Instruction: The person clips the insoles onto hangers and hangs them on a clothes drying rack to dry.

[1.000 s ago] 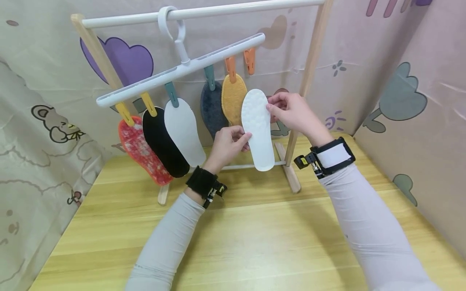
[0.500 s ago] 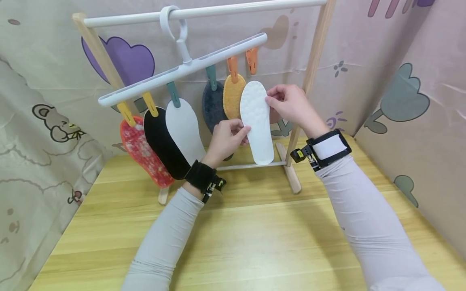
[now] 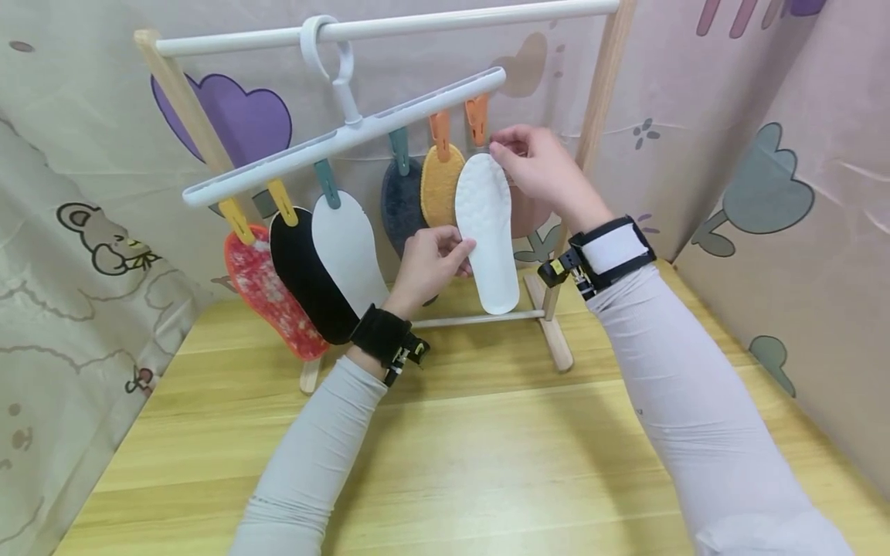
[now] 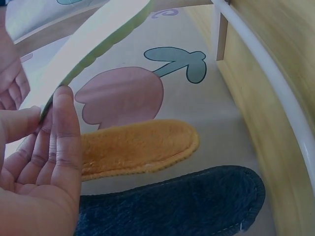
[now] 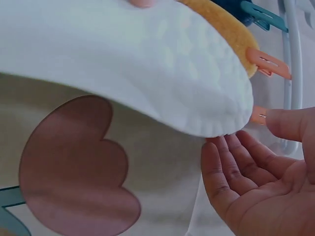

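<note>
A white insole [image 3: 487,239] with a bumpy upper part stands nearly upright below a bare orange clip [image 3: 477,120] at the right end of the hanger. My left hand [image 3: 431,259] pinches its left edge between thumb and fingers; the left wrist view shows the insole [image 4: 93,39] edge-on in that grip. By its top right edge is my right hand [image 3: 542,166]. In the right wrist view the right hand [image 5: 270,172] has its thumb spread away from the fingers, and the fingertips reach the edge of the insole [image 5: 147,69] from behind.
The white clip hanger [image 3: 348,133] tilts, right end higher, on a rack's white rod [image 3: 452,17]. Clipped to it are a red insole [image 3: 271,286], a black one, another white one, a dark blue one and a yellow insole [image 3: 439,185]. A wooden table [image 3: 473,455] lies below.
My right hand has moved up and left along the insole to its top edge, close under the bare orange clip. The insole has risen slightly, with my left hand still pinching it.
</note>
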Demonstrator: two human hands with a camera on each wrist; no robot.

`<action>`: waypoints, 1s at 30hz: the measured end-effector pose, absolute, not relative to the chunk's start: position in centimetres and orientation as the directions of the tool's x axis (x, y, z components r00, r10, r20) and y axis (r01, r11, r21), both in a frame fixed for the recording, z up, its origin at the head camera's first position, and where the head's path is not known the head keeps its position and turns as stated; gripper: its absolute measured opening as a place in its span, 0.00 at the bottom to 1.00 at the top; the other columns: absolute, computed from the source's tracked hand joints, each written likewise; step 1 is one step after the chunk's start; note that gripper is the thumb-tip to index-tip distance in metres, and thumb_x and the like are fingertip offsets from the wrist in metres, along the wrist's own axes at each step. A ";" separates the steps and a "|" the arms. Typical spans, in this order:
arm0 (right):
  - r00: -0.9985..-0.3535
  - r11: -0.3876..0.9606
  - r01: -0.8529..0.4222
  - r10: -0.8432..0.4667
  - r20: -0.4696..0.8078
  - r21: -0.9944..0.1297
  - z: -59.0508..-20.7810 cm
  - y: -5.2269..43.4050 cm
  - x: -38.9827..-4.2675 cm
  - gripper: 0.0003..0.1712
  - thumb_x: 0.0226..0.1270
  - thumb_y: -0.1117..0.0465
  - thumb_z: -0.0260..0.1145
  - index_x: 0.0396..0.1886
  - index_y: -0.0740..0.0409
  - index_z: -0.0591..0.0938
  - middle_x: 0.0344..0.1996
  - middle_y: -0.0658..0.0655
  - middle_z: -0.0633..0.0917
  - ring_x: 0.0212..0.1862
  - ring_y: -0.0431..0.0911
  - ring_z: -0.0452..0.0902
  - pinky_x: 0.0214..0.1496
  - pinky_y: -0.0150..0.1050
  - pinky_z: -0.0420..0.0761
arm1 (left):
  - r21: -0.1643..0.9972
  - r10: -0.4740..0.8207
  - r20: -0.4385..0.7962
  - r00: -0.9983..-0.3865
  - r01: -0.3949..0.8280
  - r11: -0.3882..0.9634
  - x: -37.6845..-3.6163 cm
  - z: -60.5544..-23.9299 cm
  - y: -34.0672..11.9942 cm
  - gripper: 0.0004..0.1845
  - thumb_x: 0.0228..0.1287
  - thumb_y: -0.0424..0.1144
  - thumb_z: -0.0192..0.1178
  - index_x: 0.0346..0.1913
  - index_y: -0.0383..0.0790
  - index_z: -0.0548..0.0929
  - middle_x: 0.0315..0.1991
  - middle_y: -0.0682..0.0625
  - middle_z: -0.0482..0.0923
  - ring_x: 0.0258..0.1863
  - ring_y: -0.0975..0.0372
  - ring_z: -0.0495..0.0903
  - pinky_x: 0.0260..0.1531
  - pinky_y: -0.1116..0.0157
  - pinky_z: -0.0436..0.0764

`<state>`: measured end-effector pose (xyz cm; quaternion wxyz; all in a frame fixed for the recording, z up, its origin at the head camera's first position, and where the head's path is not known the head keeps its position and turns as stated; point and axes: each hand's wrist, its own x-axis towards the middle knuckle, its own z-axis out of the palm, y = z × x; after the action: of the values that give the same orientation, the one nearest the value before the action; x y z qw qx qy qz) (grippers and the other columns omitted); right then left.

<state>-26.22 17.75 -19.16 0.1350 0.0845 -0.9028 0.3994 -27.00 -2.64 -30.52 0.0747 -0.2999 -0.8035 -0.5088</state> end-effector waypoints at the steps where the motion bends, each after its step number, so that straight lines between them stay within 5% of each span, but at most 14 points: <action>1: -0.952 0.653 -0.258 -0.044 0.303 -0.712 -18.8 17.6 -26.4 0.31 0.88 0.47 0.52 0.80 0.57 0.72 0.72 0.60 0.81 0.69 0.50 0.78 0.71 0.45 0.80 | 0.774 0.405 0.424 -0.810 0.557 0.303 -27.0 -30.5 -2.7 0.12 0.79 0.38 0.64 0.37 0.34 0.86 0.27 0.41 0.89 0.30 0.48 0.91 0.32 0.63 0.90; 14: -0.973 0.359 -0.222 -0.031 0.227 -0.906 -16.3 16.4 -27.9 0.32 0.89 0.49 0.52 0.84 0.53 0.65 0.80 0.54 0.72 0.76 0.45 0.71 0.77 0.39 0.76 | 0.778 0.409 0.418 -0.811 0.552 0.300 -27.0 -30.6 -2.8 0.12 0.79 0.38 0.64 0.36 0.34 0.85 0.27 0.41 0.88 0.31 0.45 0.91 0.38 0.52 0.92; 30: -0.964 0.301 -0.257 -0.016 0.264 -0.919 -16.5 17.4 -27.4 0.23 0.86 0.50 0.59 0.70 0.56 0.78 0.55 0.48 0.84 0.58 0.41 0.78 0.73 0.45 0.78 | 0.762 0.415 0.419 -0.808 0.561 0.324 -26.7 -30.7 -2.3 0.12 0.79 0.39 0.65 0.36 0.35 0.86 0.27 0.43 0.89 0.30 0.47 0.91 0.31 0.67 0.89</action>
<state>-27.38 17.41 -16.50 0.1028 0.0851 -0.7999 0.5851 -26.73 -2.27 -30.70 0.0737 -0.3013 -0.8102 -0.4974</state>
